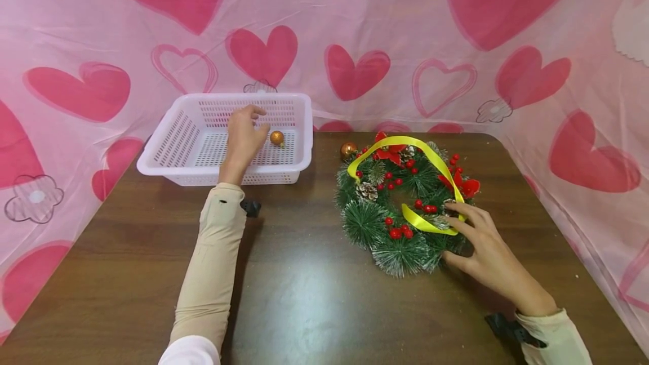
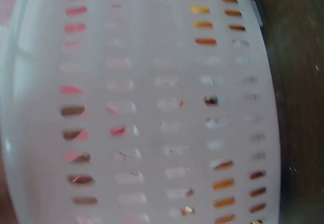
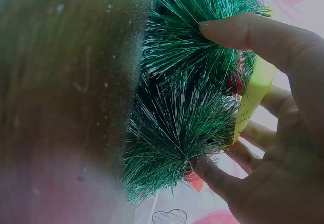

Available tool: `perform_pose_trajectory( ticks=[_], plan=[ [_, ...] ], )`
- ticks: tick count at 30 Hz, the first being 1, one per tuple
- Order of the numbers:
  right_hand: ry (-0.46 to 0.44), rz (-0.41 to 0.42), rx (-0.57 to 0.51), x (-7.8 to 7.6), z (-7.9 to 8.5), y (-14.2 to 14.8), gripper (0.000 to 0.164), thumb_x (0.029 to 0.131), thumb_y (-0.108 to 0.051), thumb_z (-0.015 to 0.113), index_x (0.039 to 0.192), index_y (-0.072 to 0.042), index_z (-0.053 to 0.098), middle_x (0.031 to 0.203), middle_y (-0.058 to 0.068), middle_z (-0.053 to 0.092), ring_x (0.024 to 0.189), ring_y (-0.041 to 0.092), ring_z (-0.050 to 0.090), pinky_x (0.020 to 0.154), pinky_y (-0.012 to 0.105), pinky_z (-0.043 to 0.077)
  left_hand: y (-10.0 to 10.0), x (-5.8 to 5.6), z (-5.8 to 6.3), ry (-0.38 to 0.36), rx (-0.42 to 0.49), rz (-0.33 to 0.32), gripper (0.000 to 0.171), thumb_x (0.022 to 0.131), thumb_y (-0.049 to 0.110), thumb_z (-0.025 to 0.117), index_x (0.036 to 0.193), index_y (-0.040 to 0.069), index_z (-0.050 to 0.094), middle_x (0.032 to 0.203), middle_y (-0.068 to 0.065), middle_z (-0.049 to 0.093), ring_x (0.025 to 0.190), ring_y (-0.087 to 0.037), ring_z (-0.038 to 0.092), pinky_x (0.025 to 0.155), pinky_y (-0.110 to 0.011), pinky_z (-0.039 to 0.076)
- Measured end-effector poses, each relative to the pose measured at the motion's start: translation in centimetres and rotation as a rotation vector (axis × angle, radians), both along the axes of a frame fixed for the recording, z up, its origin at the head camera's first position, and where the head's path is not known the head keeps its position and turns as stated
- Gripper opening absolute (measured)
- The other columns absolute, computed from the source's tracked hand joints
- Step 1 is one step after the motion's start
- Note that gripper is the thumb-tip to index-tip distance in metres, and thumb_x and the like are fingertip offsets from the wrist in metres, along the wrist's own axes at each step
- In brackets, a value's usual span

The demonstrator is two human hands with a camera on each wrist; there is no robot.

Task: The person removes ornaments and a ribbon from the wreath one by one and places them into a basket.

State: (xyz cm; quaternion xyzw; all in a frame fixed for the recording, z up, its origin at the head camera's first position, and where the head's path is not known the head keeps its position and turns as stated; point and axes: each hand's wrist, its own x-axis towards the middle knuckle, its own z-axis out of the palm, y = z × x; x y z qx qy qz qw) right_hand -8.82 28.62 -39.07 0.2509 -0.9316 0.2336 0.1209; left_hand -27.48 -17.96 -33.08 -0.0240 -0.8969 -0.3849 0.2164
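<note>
Over the white basket (image 1: pixel 174 171), my left hand (image 1: pixel 245 137) hangs with loosely bent fingers and nothing visible in them. A gold bauble (image 1: pixel 276 138) lies on the basket floor, just right of that hand. My right hand (image 1: pixel 489 252) rests at the right front edge of a green wreath (image 1: pixel 372 224), fingers spread. Its thumb (image 3: pixel 228 32) touches the frosted bristles in the right wrist view, while other fingers lie behind the yellow ribbon (image 1: pixel 423 144). Red berries, pinecones and red flowers decorate the wreath. In the left wrist view the slotted basket wall (image 2: pixel 147 148) hides the left hand.
Another gold bauble (image 1: pixel 348 150) sits at the wreath's back left edge. Everything stands on a brown wooden table (image 1: pixel 304 297). A pink cloth with hearts (image 1: pixel 357 72) hangs behind the table and at its sides.
</note>
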Motion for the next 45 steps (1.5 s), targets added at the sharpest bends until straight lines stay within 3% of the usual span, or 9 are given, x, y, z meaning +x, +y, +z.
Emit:
perform_pose_trajectory(
  ticks=[7, 14, 20, 26, 31, 37, 41, 45],
  plan=[
    [0.023, 0.006, -0.006, 0.0, 0.0, 0.2, 0.059, 0.063, -0.006, 0.087, 0.117, 0.002, 0.066, 0.142, 0.016, 0.045, 0.128, 0.042, 0.033, 0.09, 0.061, 0.036, 2.5, 0.5, 0.9, 0.027, -0.015, -0.11, 0.032, 0.088, 0.004, 0.067, 0.119, -0.003, 0.064, 0.119, -0.027, 0.059, 0.111, -0.04, 0.056, 0.096, -0.048, 0.044],
    [0.033, 0.012, -0.003, 0.1, 0.0, 0.3, 0.054, 0.064, -0.006, 0.086, 0.114, 0.001, 0.068, 0.141, 0.015, 0.046, 0.128, 0.04, 0.034, 0.093, 0.054, 0.036, 5.3, 1.7, 1.6, 0.109, -0.055, -0.216, 0.031, 0.088, 0.006, 0.068, 0.118, -0.001, 0.064, 0.119, -0.023, 0.06, 0.107, -0.036, 0.059, 0.095, -0.047, 0.044],
    [0.043, 0.018, -0.005, 0.0, 0.1, 0.6, 0.049, 0.063, -0.003, 0.084, 0.11, -0.001, 0.069, 0.141, 0.013, 0.047, 0.129, 0.037, 0.034, 0.098, 0.042, 0.033, 8.5, 3.1, 1.7, 0.126, -0.084, -0.399, 0.033, 0.09, 0.005, 0.067, 0.122, 0.002, 0.064, 0.124, -0.017, 0.057, 0.11, -0.03, 0.057, 0.094, -0.039, 0.048],
    [0.032, 0.024, -0.009, 0.1, 0.2, 0.7, 0.046, 0.063, -0.002, 0.083, 0.107, -0.003, 0.069, 0.14, 0.012, 0.048, 0.128, 0.035, 0.035, 0.09, 0.047, 0.036, 12.1, 4.2, 0.2, 0.064, -0.139, -0.568, 0.033, 0.093, 0.006, 0.065, 0.125, 0.002, 0.06, 0.127, -0.015, 0.054, 0.109, -0.025, 0.057, 0.091, -0.033, 0.051],
    [0.027, 0.015, -0.015, 0.3, 0.2, 1.0, 0.048, 0.062, 0.0, 0.083, 0.108, -0.002, 0.07, 0.14, 0.01, 0.05, 0.129, 0.034, 0.036, 0.093, 0.041, 0.035, 14.1, 4.1, -2.4, -0.024, -0.215, -0.608, 0.035, 0.096, 0.003, 0.057, 0.131, 0.001, 0.056, 0.132, -0.017, 0.049, 0.108, -0.028, 0.058, 0.09, -0.037, 0.049],
    [0.01, 0.016, -0.024, 0.2, 0.2, 1.0, 0.048, 0.062, 0.0, 0.083, 0.109, -0.001, 0.07, 0.141, 0.009, 0.05, 0.13, 0.032, 0.035, 0.099, 0.03, 0.031, 14.4, 3.0, -4.8, -0.128, -0.135, -0.61, 0.041, 0.095, -0.005, 0.051, 0.136, -0.004, 0.051, 0.143, -0.021, 0.045, 0.129, -0.035, 0.048, 0.108, -0.043, 0.04],
    [0.01, 0.018, -0.03, 0.1, 0.2, 1.0, 0.048, 0.062, -0.001, 0.083, 0.108, -0.001, 0.07, 0.14, 0.01, 0.051, 0.13, 0.033, 0.035, 0.101, 0.024, 0.028, 14.2, 2.3, -5.6, -0.162, -0.141, -0.58, 0.043, 0.096, -0.002, 0.05, 0.139, -0.005, 0.05, 0.15, -0.023, 0.04, 0.142, -0.035, 0.034, 0.118, -0.047, 0.024],
    [0.006, 0.005, -0.026, 0.2, 0.3, 1.1, 0.049, 0.061, 0.0, 0.084, 0.108, -0.001, 0.07, 0.141, 0.009, 0.051, 0.131, 0.033, 0.035, 0.1, 0.03, 0.031, 14.1, 2.0, -5.7, -0.181, -0.167, -0.579, 0.043, 0.097, -0.001, 0.049, 0.14, -0.006, 0.05, 0.149, -0.025, 0.041, 0.143, -0.036, 0.034, 0.118, -0.05, 0.023]
  ],
)
